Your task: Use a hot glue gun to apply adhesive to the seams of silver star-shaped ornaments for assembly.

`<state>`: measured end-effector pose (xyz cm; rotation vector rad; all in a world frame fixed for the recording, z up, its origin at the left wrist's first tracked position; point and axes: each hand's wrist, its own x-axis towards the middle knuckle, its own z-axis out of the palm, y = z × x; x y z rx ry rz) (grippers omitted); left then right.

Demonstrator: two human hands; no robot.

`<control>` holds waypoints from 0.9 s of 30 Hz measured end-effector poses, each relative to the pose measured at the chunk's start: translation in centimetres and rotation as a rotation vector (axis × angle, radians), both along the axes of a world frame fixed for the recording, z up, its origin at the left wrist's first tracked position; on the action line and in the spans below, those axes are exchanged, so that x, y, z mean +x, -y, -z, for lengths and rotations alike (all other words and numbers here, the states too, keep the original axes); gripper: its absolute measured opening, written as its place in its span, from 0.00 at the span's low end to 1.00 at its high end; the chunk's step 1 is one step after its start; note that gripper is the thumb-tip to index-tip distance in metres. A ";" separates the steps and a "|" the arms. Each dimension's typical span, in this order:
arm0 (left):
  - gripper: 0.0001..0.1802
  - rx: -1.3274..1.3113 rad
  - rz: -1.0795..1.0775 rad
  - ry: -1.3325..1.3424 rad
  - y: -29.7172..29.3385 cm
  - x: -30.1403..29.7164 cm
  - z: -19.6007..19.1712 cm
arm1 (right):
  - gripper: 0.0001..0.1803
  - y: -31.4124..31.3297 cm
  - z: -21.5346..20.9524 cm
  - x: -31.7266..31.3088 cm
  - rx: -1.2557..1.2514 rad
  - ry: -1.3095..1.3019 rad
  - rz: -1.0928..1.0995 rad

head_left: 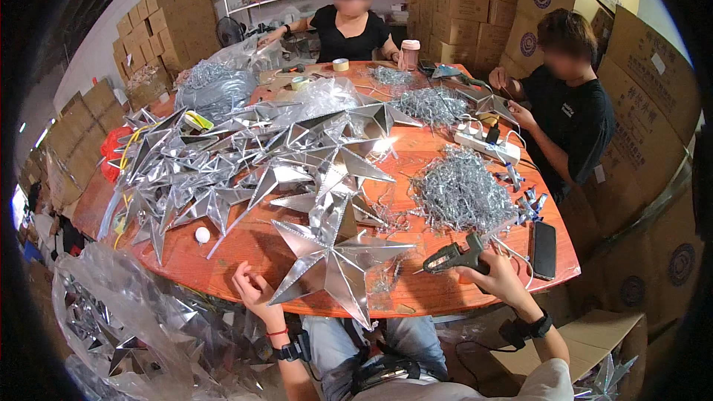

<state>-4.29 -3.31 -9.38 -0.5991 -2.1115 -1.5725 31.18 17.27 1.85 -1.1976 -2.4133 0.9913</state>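
Gripping gun (466, 255), right hand (499, 279) lies right of star (327, 261), nozzle (420, 272) toward it; left hand (256, 291) (empty, half-curled) is nearer.

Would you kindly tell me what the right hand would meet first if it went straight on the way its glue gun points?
Heading leftward, the right hand with its glue gun would probably first meet the nearest silver star, around its lower point, perhaps brushing loose silver scraps before it; height is unclear.

The worktop (422, 294) was brightly lit; white glare flared off the silver five-pointed stars (327, 256). Fisheye distortion curved the outer cartons (650, 104), and black vignetting swallowed all four corners.
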 end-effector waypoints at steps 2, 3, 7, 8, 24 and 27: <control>0.16 -0.009 0.012 0.025 -1.3 -0.4 0.5 | 0.20 -2.4 3.0 0.1 0.216 0.006 0.016; 0.16 -0.022 0.008 0.040 -1.3 -0.6 0.8 | 0.21 -2.8 4.1 -0.1 0.316 0.011 0.014; 0.15 -0.032 0.012 -0.020 -1.8 -0.5 0.7 | 0.22 -1.9 5.3 -1.0 0.898 0.108 0.093; 0.15 -0.036 -0.005 -0.036 -1.3 -0.8 0.8 | 0.23 -0.6 3.9 -1.9 0.778 0.148 0.102; 0.14 -0.011 0.008 -0.025 -1.2 -0.5 0.5 | 0.24 4.2 6.3 -7.9 -0.437 -0.154 -0.895; 0.14 -0.018 -0.001 -0.034 -1.1 -0.5 0.4 | 0.21 4.7 5.0 -8.3 -0.447 -0.093 -0.855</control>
